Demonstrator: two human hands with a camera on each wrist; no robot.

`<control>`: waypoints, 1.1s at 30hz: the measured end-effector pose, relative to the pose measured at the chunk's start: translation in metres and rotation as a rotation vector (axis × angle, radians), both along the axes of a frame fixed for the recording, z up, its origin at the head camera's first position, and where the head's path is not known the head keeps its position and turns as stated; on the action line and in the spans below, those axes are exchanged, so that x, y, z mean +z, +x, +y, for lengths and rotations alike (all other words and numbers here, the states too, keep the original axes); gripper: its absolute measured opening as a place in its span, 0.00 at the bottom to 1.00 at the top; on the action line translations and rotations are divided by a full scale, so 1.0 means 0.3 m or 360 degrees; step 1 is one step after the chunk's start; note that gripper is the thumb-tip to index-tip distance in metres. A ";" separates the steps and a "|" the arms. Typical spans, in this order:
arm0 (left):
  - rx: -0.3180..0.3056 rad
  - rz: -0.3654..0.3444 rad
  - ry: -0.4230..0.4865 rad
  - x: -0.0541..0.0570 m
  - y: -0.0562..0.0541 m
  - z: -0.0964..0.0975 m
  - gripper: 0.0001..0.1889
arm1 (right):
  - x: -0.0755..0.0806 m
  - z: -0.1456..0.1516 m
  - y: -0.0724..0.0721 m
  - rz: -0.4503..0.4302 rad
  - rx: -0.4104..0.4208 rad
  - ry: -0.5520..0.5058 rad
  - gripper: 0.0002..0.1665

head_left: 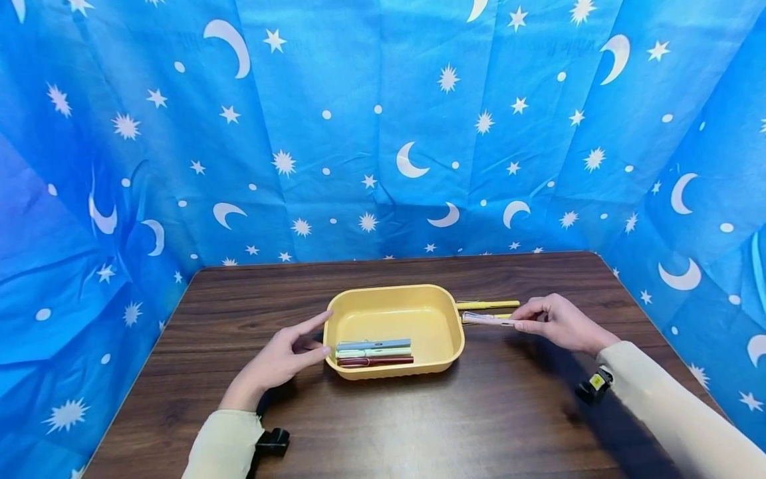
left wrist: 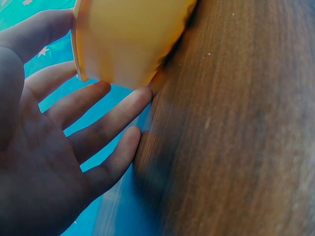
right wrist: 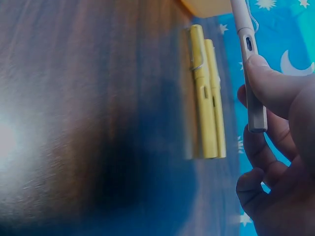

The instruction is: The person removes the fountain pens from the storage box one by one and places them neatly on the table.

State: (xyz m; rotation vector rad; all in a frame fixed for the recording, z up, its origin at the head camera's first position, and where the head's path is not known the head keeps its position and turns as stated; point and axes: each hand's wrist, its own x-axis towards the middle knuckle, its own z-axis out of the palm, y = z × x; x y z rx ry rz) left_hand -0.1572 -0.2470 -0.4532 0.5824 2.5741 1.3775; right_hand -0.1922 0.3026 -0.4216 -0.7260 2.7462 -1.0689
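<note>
The right hand (head_left: 559,324) pinches a pale pen (right wrist: 256,101) near the end of its barrel, thumb on one side and bent fingers on the other, holding it above the surface (head_left: 383,426) just beside the right end of the tray (head_left: 395,322). The pen is slim and pinkish-beige, with a dark oval window in the barrel, a flat butt end and a thin wire clip along the cap, which points toward the tray. The left hand (head_left: 278,356) is spread wide with nothing enclosed, thumb and forefinger touching the tray's left rim. The tray is yellow and rectangular with rounded corners. In its near left part lie three pens side by side: a grey-blue pen (head_left: 389,344) farthest from the person, a pale green pen (head_left: 385,352) in the middle and a dark red pen (head_left: 383,361) closest. Two yellow pens (right wrist: 205,103), also with clips and barrel windows, lie nearly parallel on the wood-grained surface right of the tray.
</note>
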 end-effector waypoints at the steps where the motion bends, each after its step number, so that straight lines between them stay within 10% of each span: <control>1: 0.0001 -0.0002 0.0002 0.000 0.000 0.000 0.37 | -0.008 0.002 0.001 -0.0007 0.0006 -0.0001 0.06; 33: 0.0011 0.0004 -0.0029 0.000 -0.001 -0.001 0.36 | -0.112 0.013 0.009 0.0023 0.0024 0.0086 0.06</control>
